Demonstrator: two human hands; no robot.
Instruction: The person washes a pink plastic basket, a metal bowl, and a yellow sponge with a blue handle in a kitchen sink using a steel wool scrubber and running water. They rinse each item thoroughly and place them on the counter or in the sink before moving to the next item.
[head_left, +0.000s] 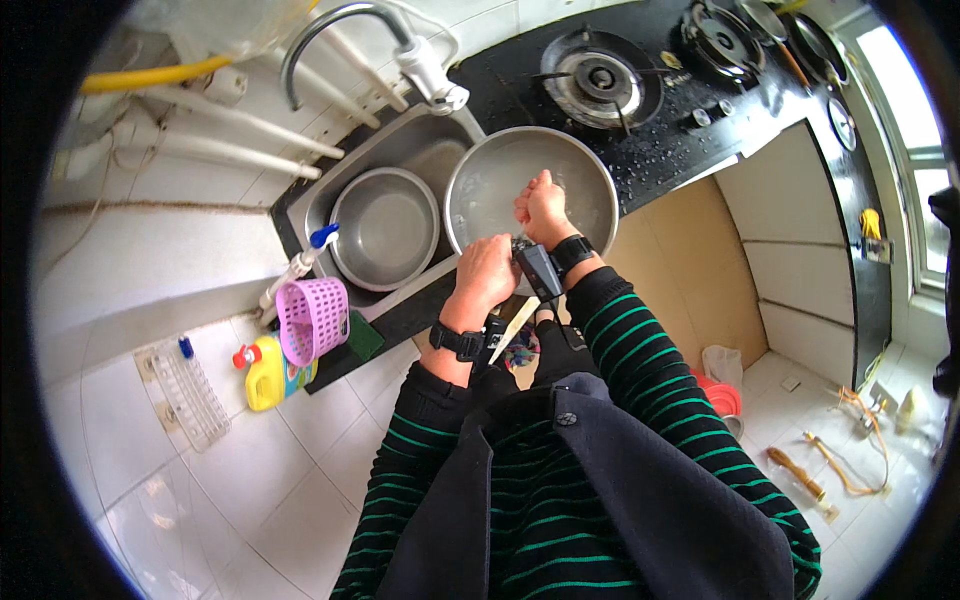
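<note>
A wide stainless steel basin (487, 176) sits before me, overlapping the sink's right end and the counter. My left hand (486, 266) is closed at the basin's near rim. A small grey, mesh-like piece (519, 244) shows beside its fingers; whether the hand grips this or the rim is unclear. My right hand (541, 206) is a loose fist over the basin, palm side hidden. Both wrists wear black straps with small devices; the right wrist's device (538, 270) hangs between my hands.
A smaller steel basin (384, 229) lies in the sink (442, 124) under a curved faucet (337, 15). A purple basket (313, 319), yellow bottle (266, 375) and green scouring pad (365, 335) are at left. Beyond the big basin is a gas burner (601, 79) on the wet black counter (660, 161).
</note>
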